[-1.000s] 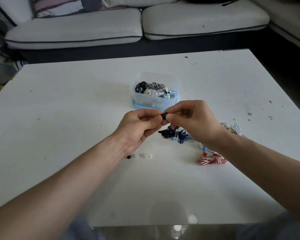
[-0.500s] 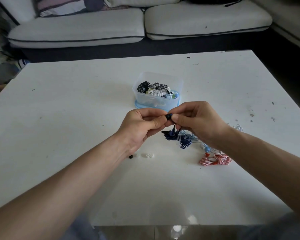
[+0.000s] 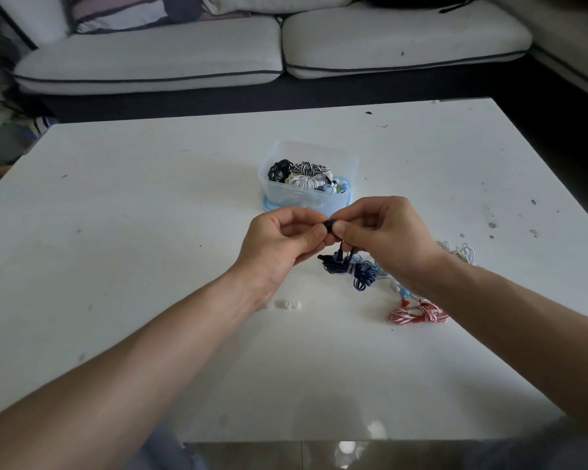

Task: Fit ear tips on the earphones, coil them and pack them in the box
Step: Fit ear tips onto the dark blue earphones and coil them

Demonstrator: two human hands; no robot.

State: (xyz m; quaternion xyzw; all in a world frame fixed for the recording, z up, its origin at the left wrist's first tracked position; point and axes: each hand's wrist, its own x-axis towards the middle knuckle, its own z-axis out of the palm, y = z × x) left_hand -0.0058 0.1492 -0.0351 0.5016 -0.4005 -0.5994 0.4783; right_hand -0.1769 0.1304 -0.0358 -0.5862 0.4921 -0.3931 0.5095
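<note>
With left hand [image 3: 282, 242] pinching a black ear tip [image 3: 328, 227] against dark blue earphones [image 3: 350, 271] gripped in right hand [image 3: 384, 235], cord bundle just below. Just beyond the hands, clear box [image 3: 286, 195]; by the left wrist, white ear tips [image 3: 287, 304] on the counter [image 3: 150, 232].

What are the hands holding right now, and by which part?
Left hand pinches a small black ear tip; right hand pinches the dark blue earphones at one earbud, cable dangling.

A white counter [image 3: 123, 252] (speckled with dark marks) stands before a pale sofa [image 3: 157, 59] with dark piping. A striped pillow [image 3: 116, 11] lies on its left cushion. Glossy floor [image 3: 269, 457] reflects light below the near edge.
</note>
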